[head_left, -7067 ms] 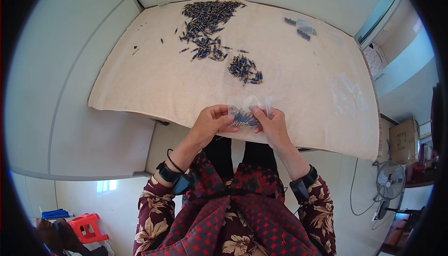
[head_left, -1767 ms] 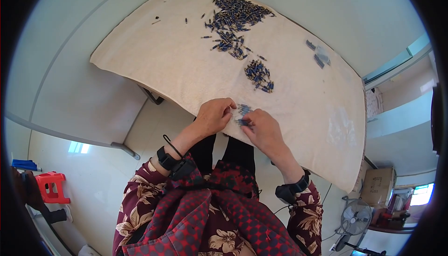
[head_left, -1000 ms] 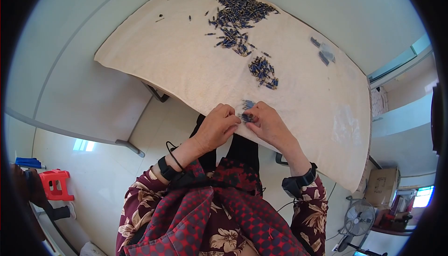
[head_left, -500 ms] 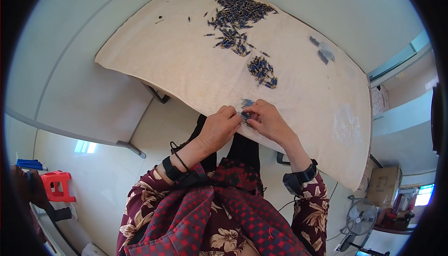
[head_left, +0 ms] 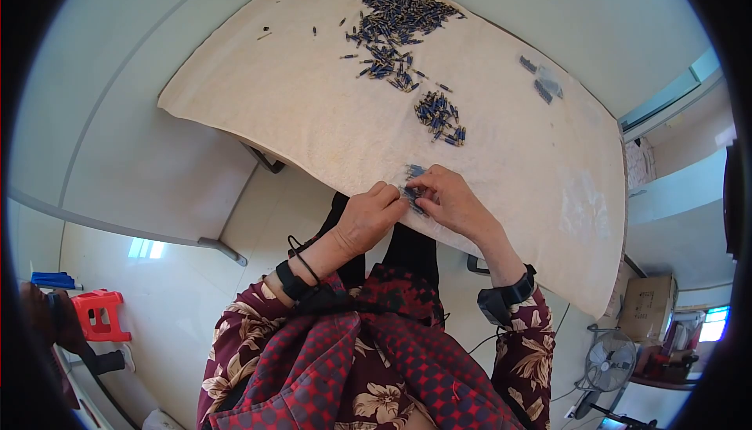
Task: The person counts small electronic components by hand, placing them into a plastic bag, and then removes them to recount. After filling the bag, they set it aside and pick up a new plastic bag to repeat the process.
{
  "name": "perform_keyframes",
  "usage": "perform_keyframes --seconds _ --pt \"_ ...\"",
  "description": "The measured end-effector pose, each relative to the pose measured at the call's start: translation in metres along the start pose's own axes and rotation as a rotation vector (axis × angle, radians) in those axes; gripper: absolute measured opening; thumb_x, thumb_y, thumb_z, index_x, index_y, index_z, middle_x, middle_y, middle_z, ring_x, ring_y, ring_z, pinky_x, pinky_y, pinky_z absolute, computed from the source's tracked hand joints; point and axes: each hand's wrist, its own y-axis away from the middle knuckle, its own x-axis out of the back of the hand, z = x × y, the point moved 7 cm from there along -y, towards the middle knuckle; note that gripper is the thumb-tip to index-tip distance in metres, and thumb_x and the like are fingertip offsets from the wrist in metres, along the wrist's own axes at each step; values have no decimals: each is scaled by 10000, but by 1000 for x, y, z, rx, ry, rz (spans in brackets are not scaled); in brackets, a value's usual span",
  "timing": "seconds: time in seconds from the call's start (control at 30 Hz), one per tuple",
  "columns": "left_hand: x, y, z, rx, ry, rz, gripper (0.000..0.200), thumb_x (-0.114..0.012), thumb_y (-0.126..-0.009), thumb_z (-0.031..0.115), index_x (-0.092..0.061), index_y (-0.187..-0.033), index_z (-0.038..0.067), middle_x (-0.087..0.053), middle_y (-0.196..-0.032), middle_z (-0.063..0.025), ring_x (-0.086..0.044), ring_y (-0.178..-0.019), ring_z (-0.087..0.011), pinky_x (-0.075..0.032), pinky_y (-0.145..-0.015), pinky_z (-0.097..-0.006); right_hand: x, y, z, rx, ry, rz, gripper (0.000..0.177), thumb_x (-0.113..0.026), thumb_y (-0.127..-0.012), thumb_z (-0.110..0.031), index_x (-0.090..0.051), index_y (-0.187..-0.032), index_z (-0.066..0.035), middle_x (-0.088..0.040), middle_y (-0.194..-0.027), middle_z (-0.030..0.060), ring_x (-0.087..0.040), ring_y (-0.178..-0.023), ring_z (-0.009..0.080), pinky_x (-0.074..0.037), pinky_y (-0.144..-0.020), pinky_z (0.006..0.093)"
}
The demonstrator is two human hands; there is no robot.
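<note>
Both hands meet at the near edge of the cloth-covered table. My left hand is closed, its fingertips pinched at the left side of small blue-grey pieces. My right hand curls over the same pieces from the right, thumb and fingers close together. What each hand grips is too small and hidden to make out. Just beyond them lies a small pile of dark blue parts with brass-coloured ends. A much larger pile of the same parts spreads toward the far edge.
Grey strips and a clear plastic bag lie at the table's right. A few loose bits are at the far left. On the floor are a red stool, a fan and a cardboard box.
Both hands stay at nearly the same place, with only slight finger movement. The view has shifted a little.
</note>
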Motion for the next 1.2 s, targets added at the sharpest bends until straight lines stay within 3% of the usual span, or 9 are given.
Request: perform_keyframes --seconds 0.6,1.0,1.1,1.2 --pt "1 6 3 -45 31 128 212 -661 -653 13 -635 -861 45 -565 -806 -43 -563 -711 -216 -481 -564 -314 -6 0 -17 74 211 89 268 -714 -733 -62 -607 -976 -31 -541 -914 152 -588 -849 349 -485 -729 417" --pt "-3 12 0 -2 46 114 272 -615 -641 22 -621 -912 38 -554 -856 -58 -547 -761 -231 -493 -624 -316 -3 -9 -10 38 119 165 232 -716 -725 -60 -630 -939 -41 -573 -851 142 -598 -814 326 -490 -713 397" --pt "-2 14 -2 28 92 122 275 -622 -644 6 -619 -917 39 -550 -856 -66 -544 -769 -243 -491 -639 -327 18 -4 -6 -63 -122 239 171 -709 -734 -68 -651 -893 -46 -589 -798 131 -607 -787 305 -490 -694 385" --pt "-1 13 -3 38 109 149 244 -651 -652 -13 -634 -888 43 -554 -822 -64 -548 -736 -245 -480 -602 -327 28 7 -13 -38 70 182 167 -718 -743 -64 -657 -897 -39 -603 -801 107 -623 -727 239 -499 -656 342"
